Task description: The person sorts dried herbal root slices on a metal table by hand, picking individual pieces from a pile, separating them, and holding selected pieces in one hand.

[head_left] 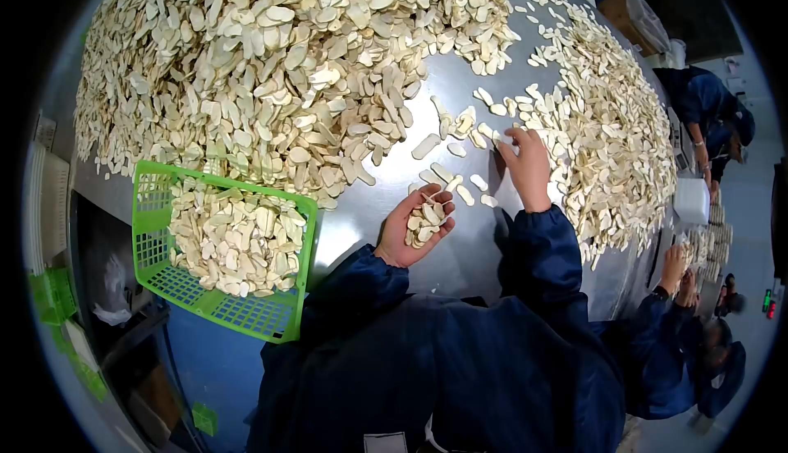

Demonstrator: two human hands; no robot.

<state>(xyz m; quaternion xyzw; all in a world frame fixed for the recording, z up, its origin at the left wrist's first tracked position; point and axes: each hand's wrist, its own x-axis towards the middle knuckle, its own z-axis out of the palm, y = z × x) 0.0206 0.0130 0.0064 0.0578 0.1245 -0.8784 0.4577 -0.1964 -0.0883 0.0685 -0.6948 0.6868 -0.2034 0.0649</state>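
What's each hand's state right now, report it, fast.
Bare left hand: cupped, holding pale, flat, oval slices.
Bare right hand: open, loosely bent, no slice visible in its grip.

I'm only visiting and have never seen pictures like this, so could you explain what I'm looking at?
Of course. There is no machine here: a person works with two bare hands. The one picture comes from a camera worn on the head, looking forward and down; the view bends and darkens toward the edges.

The left hand is cupped palm up around a small bunch of pale slices. The right hand is over the metal table, near some loose slices; whether it pinches one, I can't tell.

A big heap of slices fills the far left, and another pile lies to the right. More slices sit in the green basket. Other people are along the right side.
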